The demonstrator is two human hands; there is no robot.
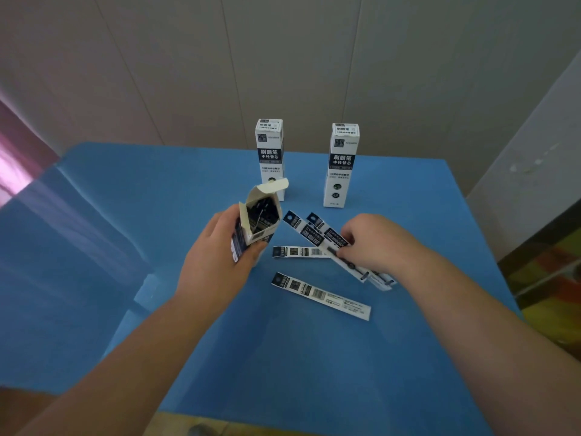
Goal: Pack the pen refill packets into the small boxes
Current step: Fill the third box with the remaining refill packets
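Toward the left of the blue table point(125, 247), the left hand point(217, 259) grips an open refill box point(259, 223), fingers and thumb curled round its lower body, the box tilted with its mouth toward the person and its top flap point(273, 185) folded back; dark refill packets already stand inside, filling much of the opening. Beyond it, near the far edge, two closed boxes stand upright, one point(269, 155) just behind the flap and another point(341, 165) to its right. In the middle of the table lie loose pen refill packets: one point(297, 251) flat beside the held box, one point(320, 295) nearer the person, lying apart. To the right, the right hand point(374, 243) pinches two overlapping packets point(317, 231) near their middle, fingertips curled down on them. The step in hand looks like picking up the next packets; it would go best if both were squared together, lifted by one end and slid lengthwise into the remaining gap while the box mouth is kept tipped toward them, since a skewed packet could catch on those already inside.
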